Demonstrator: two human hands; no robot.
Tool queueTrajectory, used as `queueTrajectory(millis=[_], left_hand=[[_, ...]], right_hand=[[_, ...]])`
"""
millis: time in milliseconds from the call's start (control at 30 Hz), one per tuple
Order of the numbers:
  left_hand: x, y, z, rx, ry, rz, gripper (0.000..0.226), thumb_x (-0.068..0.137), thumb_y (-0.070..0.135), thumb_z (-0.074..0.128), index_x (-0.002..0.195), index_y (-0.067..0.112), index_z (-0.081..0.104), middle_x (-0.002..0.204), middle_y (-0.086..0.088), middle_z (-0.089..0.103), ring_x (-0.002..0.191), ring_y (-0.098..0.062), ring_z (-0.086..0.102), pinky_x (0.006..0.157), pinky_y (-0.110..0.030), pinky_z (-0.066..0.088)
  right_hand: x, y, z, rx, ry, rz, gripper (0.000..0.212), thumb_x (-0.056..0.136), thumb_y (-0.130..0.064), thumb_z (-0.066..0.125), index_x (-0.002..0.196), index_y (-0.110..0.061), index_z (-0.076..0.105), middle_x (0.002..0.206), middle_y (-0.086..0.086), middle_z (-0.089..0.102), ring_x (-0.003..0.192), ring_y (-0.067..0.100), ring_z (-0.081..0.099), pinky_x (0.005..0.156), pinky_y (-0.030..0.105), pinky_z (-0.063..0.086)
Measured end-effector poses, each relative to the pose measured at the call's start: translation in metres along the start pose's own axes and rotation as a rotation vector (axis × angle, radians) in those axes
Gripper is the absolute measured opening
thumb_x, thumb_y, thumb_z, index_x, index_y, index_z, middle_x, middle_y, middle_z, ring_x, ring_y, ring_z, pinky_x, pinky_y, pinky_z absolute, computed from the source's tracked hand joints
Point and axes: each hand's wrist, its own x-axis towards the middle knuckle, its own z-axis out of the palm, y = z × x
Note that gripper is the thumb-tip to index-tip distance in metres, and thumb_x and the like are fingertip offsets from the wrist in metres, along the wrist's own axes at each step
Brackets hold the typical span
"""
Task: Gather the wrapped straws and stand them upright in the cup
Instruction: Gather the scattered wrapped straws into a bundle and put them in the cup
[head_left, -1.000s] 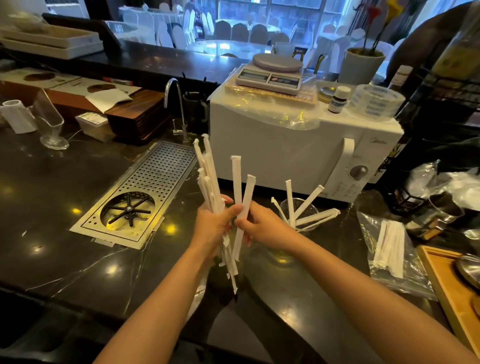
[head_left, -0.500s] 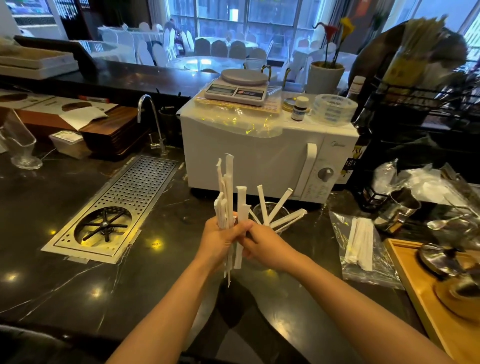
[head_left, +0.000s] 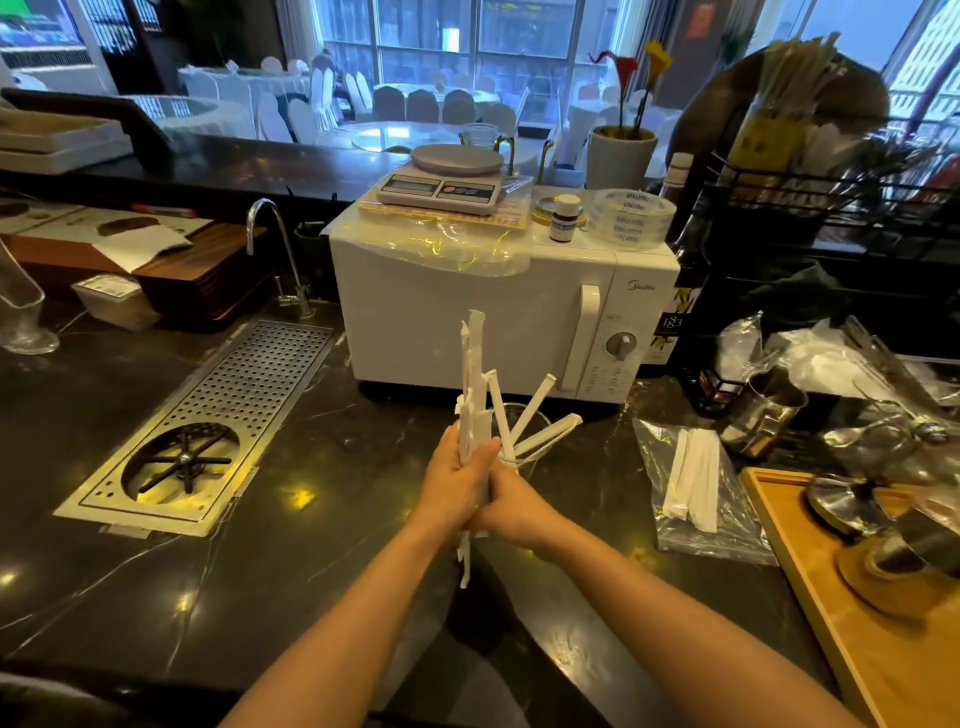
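Above the glossy black counter (head_left: 311, 561), both hands' grip, left (head_left: 451, 486) and right (head_left: 511, 506), clamps flat white paper-wrapped straws (head_left: 474, 395) upright.

Lower part of clear cup (head_left: 524, 415) hidden behind right hand (head_left: 511, 506), both forearms cut off by bottom edge, wooden tray (head_left: 831, 597) cut off at right.

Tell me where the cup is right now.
The cup stands on the dark counter just beyond the hands, before the microwave, holding a few straws.
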Motion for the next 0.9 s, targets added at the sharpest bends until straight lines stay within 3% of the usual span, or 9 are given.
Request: queueTrajectory(millis=[133, 233, 333, 400, 533, 667, 767, 900], left_hand=[[0.001, -0.003, 0.0, 0.016, -0.002, -0.003, 0.038, 0.09, 0.019, 0.048, 0.124, 0.005, 0.047, 0.106, -0.012, 0.057, 0.108, -0.026, 0.056, 0.088, -0.033, 0.043], [0.001, -0.002, 0.001, 0.013, 0.021, 0.0, 0.034, 0.087, 0.014, 0.053, 0.119, 0.003, 0.052, 0.094, -0.001, 0.061, 0.1, -0.022, 0.058, 0.089, -0.035, 0.045], [0.001, -0.001, 0.0, 0.016, -0.022, 0.047, 0.027, 0.084, 0.007, 0.058, 0.11, 0.01, 0.057, 0.083, 0.008, 0.059, 0.089, -0.012, 0.059, 0.082, -0.024, 0.049], [0.001, -0.002, -0.001, 0.038, -0.054, 0.075, 0.022, 0.081, 0.006, 0.06, 0.1, 0.017, 0.058, 0.082, 0.008, 0.061, 0.085, -0.007, 0.061, 0.08, -0.022, 0.05], [0.0, -0.008, -0.001, 0.015, -0.029, 0.074, 0.028, 0.078, 0.006, 0.064, 0.094, 0.026, 0.054, 0.084, 0.012, 0.059, 0.079, 0.004, 0.058, 0.077, -0.017, 0.05], [0.001, -0.011, -0.006, 0.026, -0.09, 0.059, 0.031, 0.076, 0.0, 0.065, 0.095, 0.022, 0.054, 0.083, 0.009, 0.059, 0.08, -0.003, 0.06, 0.064, -0.009, 0.05], [0.003, -0.013, -0.011, 0.06, -0.152, 0.063, 0.029, 0.073, -0.004, 0.065, 0.09, 0.017, 0.054, 0.079, 0.004, 0.061, 0.076, -0.003, 0.063, 0.065, -0.011, 0.052], [0.004, -0.015, -0.012, 0.073, -0.189, 0.081, 0.035, 0.072, -0.008, 0.065, 0.088, 0.021, 0.052, 0.076, 0.004, 0.062, 0.072, -0.001, 0.064, 0.073, -0.018, 0.054]], right_hand=[[-0.002, 0.003, 0.003, 0.085, 0.027, 0.003, 0.058, 0.087, 0.002, 0.054, 0.14, -0.007, 0.031, 0.137, 0.016, 0.048, 0.13, 0.029, 0.045, 0.103, 0.036, 0.045], [-0.004, 0.005, 0.005, 0.194, 0.056, -0.044, 0.06, 0.088, 0.008, 0.05, 0.141, -0.006, 0.026, 0.136, 0.011, 0.045, 0.13, 0.02, 0.041, 0.089, 0.013, 0.046], [-0.005, 0.007, 0.008, 0.24, 0.091, -0.102, 0.058, 0.086, 0.02, 0.043, 0.136, -0.005, 0.028, 0.127, 0.01, 0.045, 0.122, 0.015, 0.043, 0.072, -0.002, 0.045], [-0.004, 0.011, 0.009, 0.217, 0.106, -0.101, 0.056, 0.086, 0.02, 0.043, 0.134, -0.006, 0.029, 0.121, 0.004, 0.046, 0.114, 0.007, 0.045, 0.072, -0.001, 0.046], [-0.001, 0.022, 0.011, 0.143, 0.1, -0.032, 0.045, 0.088, 0.01, 0.049, 0.132, 0.006, 0.038, 0.133, 0.02, 0.051, 0.121, 0.029, 0.053, 0.086, 0.018, 0.044], [0.001, 0.022, 0.015, 0.183, 0.158, -0.076, 0.046, 0.092, 0.008, 0.042, 0.136, 0.0, 0.032, 0.109, -0.001, 0.05, 0.097, 0.003, 0.061, 0.062, 0.004, 0.05], [0.005, 0.026, 0.017, 0.278, 0.132, -0.065, 0.041, 0.09, 0.012, 0.042, 0.131, 0.006, 0.036, 0.096, -0.007, 0.051, 0.074, -0.02, 0.061, 0.059, 0.001, 0.048], [0.007, 0.025, 0.019, 0.36, 0.1, -0.043, 0.034, 0.087, 0.015, 0.047, 0.119, 0.004, 0.044, 0.09, -0.01, 0.05, 0.074, -0.03, 0.055, 0.062, -0.003, 0.045]])
